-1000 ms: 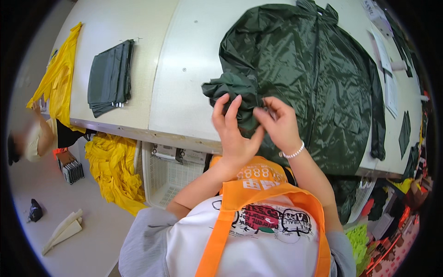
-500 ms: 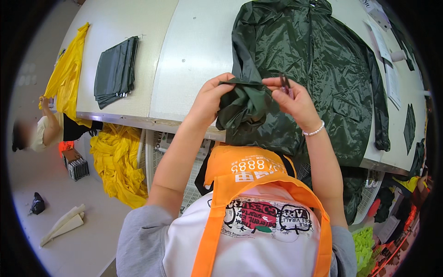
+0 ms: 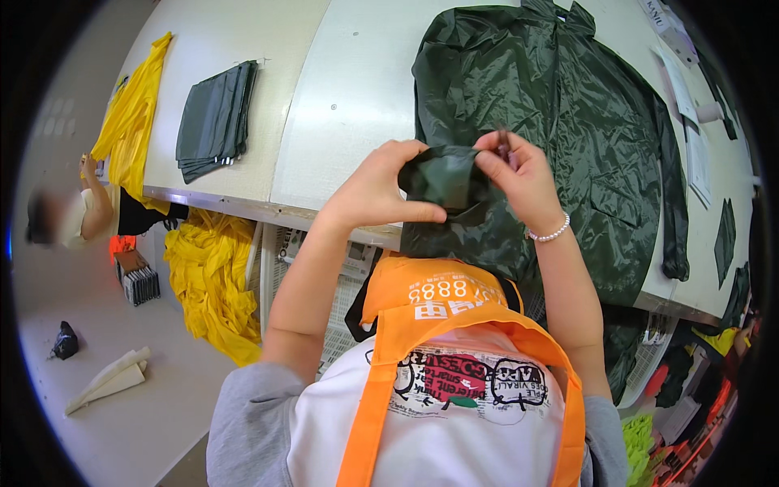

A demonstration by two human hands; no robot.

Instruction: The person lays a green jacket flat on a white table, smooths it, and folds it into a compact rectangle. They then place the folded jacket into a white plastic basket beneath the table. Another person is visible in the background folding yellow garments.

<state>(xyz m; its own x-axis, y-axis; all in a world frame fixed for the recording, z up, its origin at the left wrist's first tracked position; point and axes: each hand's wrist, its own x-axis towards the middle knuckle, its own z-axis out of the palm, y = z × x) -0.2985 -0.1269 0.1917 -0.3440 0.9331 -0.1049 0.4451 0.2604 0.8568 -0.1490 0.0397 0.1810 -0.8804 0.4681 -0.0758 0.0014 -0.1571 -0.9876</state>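
A dark green rain jacket [image 3: 560, 122] lies spread on the white table [image 3: 349, 97], its lower part hanging over the near edge. My left hand [image 3: 377, 187] and my right hand [image 3: 519, 174] are raised above the table edge and pinch a bunched part of the jacket [image 3: 445, 178] between them. My right hand wears a white bead bracelet [image 3: 550, 235] and also grips a thin dark tool-like thing [image 3: 503, 144]; I cannot make out what it is.
A stack of folded dark green pieces [image 3: 215, 122] lies on the table's left part. Yellow fabric drapes over the far left edge [image 3: 130, 122] and hangs below the table [image 3: 211, 276]. Another person [image 3: 69, 211] works at the left. Paper sheets [image 3: 690, 89] lie at the right.
Both hands have lifted the bunched part of the jacket from the table edge up toward the camera. The jacket body has been spread flatter on the table.
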